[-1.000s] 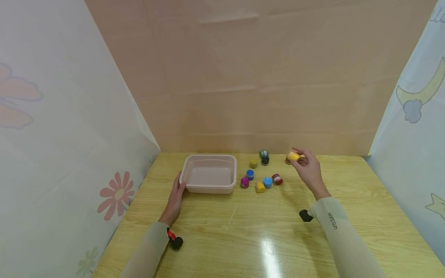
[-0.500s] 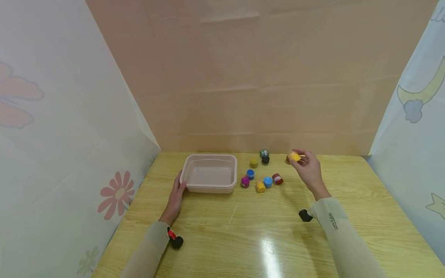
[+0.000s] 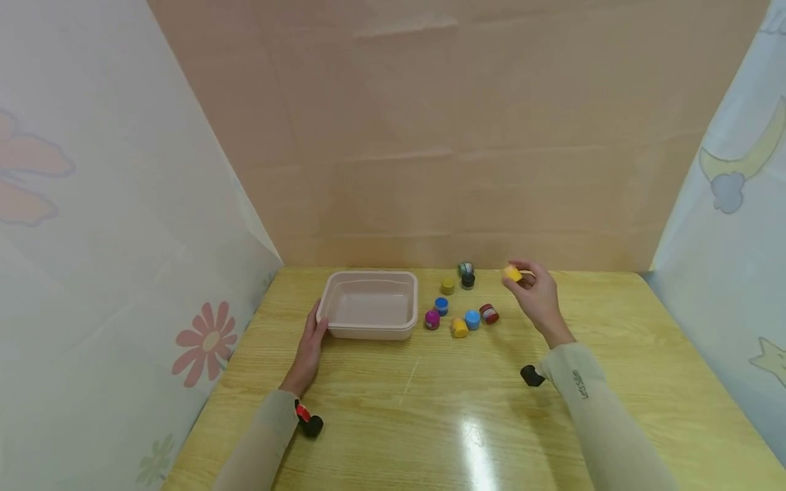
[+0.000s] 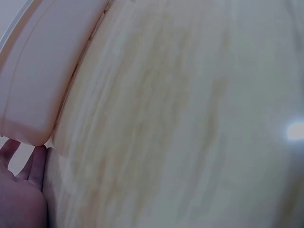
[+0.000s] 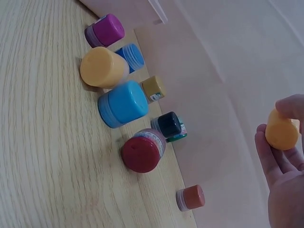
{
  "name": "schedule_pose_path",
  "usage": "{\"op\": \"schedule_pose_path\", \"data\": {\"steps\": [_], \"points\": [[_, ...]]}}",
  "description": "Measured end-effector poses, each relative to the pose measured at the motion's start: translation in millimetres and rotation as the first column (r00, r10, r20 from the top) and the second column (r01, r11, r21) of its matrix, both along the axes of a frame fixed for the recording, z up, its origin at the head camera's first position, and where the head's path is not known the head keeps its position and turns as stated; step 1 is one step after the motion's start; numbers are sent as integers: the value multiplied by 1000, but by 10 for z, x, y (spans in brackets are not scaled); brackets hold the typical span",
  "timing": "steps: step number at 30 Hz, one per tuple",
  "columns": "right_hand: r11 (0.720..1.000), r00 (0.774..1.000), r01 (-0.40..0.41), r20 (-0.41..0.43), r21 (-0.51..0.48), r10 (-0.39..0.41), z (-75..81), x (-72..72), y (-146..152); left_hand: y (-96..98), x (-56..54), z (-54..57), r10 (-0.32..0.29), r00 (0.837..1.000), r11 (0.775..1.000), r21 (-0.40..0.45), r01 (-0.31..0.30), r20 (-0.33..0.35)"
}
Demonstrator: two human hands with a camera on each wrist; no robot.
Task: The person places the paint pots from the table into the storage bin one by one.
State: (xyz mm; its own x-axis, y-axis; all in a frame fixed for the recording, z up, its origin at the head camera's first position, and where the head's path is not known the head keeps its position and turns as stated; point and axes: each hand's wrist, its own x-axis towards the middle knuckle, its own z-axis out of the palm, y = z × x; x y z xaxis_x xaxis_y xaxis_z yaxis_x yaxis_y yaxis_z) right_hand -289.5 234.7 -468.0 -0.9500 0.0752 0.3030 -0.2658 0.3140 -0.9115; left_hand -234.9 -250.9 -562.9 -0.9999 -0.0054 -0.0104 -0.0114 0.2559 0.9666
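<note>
- Yellow jar [image 3: 512, 273]: in R hand [image 3: 540, 296], up off the table [image 3: 368, 409], R of the main jar group. Tilted, not upright.
- R grip: pinching the jar btwn thumb & fingertips, thumb on the near side as seen in the R wrist view.
- Brown jar [image 5: 190, 197]: nearest one on the table to that hand, apart from the rest, close to the back; hidden behind the hand in the head view.
- Red jar [image 3: 489, 314]: on its side, R end of the front bunch.
- Light blue jar [image 3: 472, 320]: just L of red, upright.
- 2nd yellow jar [image 3: 459, 328]: just beside light blue, a bit nearer the person.
- Blue jar [image 3: 441, 306] & purple jar [image 3: 432, 320]: L end, close together, purple near the tub.
- Olive jar [image 3: 447, 286]: behind blue.
- Black jar [image 3: 468, 281]: R of olive, w/ green jar [image 3: 465, 269] right behind it.
- Pink tub [image 3: 368, 333]: L of all jars.
- L hand [image 3: 310, 344]: against tub's L end, fingers fairly straight along the wall, thumb by the near corner. Can't tell how hard it presses.
- Bkgd: brown paper [image 3: 393, 136] at back; flower [image 3: 209, 341] on L sheet, moon [image 3: 752, 160] on R.
</note>
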Motion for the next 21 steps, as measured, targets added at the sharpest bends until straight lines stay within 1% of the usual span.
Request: {"op": "schedule_pose_path", "data": {"steps": [2,5,8,10,14,18,19,21], "points": [[1000,1000,-13,12,-11,14,26,-2,-41,3,8,11,4,1000,1000,2,-4,1],[999,999,-34,23,-13,34,136,51,-126,14,16,31,10,1000,1000,11,-10,6],[999,999,-48,2,24,48,261,129,-220,30,9,53,7,1000,1000,26,-7,12],[998,999,-50,-14,46,51,304,157,-273,41,3,73,1,1000,999,39,-1,15],[997,998,-52,-15,58,53,267,109,-343,53,9,109,-5,1000,999,44,4,27],[996,998,-51,-20,76,53,306,130,-448,52,14,107,0,999,999,38,-1,43],[995,998,-53,-20,81,55,346,157,-486,54,15,104,0,999,999,39,-2,46],[994,998,-53,-34,91,56,324,142,-531,57,21,97,8,999,999,40,-11,52]]}}
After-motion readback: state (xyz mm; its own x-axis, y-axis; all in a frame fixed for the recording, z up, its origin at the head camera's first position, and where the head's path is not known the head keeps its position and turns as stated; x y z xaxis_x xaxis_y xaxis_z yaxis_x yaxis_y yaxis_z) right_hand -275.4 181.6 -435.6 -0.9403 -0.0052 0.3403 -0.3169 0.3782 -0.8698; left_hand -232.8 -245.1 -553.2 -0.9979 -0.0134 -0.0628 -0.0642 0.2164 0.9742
